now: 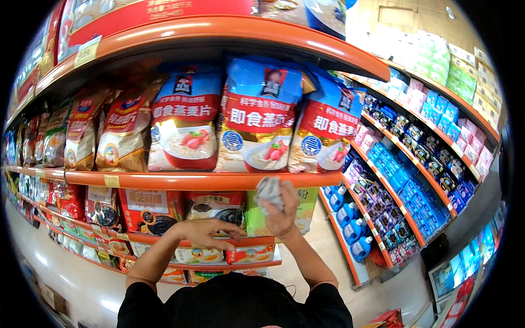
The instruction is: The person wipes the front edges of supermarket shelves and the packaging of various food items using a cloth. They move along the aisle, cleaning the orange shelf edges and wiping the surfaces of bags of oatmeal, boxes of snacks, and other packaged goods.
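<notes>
A crumpled grey cloth (pixel 269 194) is held in my right hand (pixel 283 209), up against the orange front edge of the middle shelf (pixel 229 181), near its right part. Lower and to the left, my left hand (pixel 215 233) is spread with bent fingers and holds nothing, in front of the packets on the shelf below; whether it touches them I cannot tell. Blue and red bags of instant oatmeal (pixel 256 119) stand upright on the middle shelf, just above the cloth. Behind my right hand is a green packet (pixel 305 205).
An orange-edged shelf (pixel 205 26) overhangs the oatmeal bags. Brown and white bags (pixel 123 131) stand further left. Across an aisle at the right, another shelving unit holds blue detergent bottles (pixel 354 229) and boxes. Pale tiled floor (pixel 82 279) shows below.
</notes>
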A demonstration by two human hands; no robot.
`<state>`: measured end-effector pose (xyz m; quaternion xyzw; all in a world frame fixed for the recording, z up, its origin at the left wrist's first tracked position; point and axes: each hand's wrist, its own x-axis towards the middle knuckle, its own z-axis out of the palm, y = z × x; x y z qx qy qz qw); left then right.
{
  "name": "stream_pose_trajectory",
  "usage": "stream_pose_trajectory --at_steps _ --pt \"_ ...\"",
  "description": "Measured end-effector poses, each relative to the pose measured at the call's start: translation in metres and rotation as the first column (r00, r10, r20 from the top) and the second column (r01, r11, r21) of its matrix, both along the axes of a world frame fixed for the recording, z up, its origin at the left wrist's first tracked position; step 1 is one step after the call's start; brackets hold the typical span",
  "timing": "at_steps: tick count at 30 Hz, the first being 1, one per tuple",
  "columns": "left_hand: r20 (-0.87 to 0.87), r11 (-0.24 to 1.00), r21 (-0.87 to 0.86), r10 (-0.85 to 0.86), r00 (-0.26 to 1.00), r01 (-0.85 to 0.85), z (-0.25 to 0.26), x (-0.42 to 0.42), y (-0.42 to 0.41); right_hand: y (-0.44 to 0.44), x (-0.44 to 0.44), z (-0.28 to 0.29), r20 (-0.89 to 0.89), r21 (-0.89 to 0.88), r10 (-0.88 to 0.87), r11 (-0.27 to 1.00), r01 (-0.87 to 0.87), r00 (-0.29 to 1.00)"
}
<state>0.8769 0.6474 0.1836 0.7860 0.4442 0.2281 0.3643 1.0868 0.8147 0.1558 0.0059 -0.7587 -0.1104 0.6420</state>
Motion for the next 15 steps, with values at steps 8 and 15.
stream_pose_trajectory --at_steps 8,15 --pt "0.071 0.693 0.625 0.407 0.911 -0.359 0.1 -0.065 -0.07 -0.011 -0.041 0.098 0.0 -0.223 -0.091 0.971 0.088 0.996" --pt "-0.147 0.345 0.912 0.779 0.61 -0.221 0.091 -0.138 -0.053 -0.029 -0.091 0.07 0.167 0.124 -0.376 0.925 0.359 0.911"
